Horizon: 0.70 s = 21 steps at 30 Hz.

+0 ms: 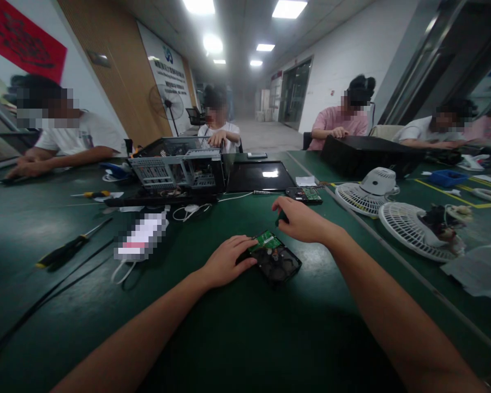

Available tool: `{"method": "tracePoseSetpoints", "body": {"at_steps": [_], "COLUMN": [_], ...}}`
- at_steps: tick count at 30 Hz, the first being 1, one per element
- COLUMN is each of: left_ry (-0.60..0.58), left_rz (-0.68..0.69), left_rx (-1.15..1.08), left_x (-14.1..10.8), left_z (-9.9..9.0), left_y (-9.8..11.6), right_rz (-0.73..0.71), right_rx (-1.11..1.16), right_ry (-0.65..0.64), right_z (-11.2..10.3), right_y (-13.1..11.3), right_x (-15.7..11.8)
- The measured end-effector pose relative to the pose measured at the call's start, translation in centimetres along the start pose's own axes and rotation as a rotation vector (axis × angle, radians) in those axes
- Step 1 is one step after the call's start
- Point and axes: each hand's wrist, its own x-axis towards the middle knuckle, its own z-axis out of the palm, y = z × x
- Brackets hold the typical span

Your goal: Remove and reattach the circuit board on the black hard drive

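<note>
A hard drive lies on the green table in front of me, its green circuit board and black casing facing up. My left hand rests against its left side, with fingertips on the board's edge and the thumb at the casing, holding it. Just above the drive's far right corner, my right hand is closed, fingers curled around a small dark-handled tool. Most of that tool is hidden by the fingers, so its tip and exact kind cannot be made out.
Beyond stand an opened computer case, a black panel and another circuit-board unit. To the left lie a screwdriver, a blurred phone and cables. White fan parts sit right. Several people work around the table.
</note>
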Motion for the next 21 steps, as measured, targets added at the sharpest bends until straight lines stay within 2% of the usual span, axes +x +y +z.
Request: {"method": "tracePoseSetpoints", "body": {"at_steps": [7, 12, 18, 21], "left_ry": [-0.009, -0.016, -0.015, -0.015], "left_rz": [-0.016, -0.016, -0.016, -0.02], "left_rx": [-0.004, -0.006, -0.002, -0.001], "left_x": [0.15, 0.36, 0.33, 0.29], "left_z": [0.1, 0.19, 0.18, 0.13], "left_y": [-0.28, -0.32, -0.3, -0.21], "right_rz": [0.093, 0.003, 0.109, 0.066], "right_rx": [-0.109, -0.048, -0.089, -0.076], "right_ry": [0.008, -0.016, 0.007, -0.003], "right_z": [0.13, 0.24, 0.38, 0.52], "right_y": [0.57, 0.77, 0.5, 0.41], "right_x": [0.19, 0.21, 0.27, 0.28]}}
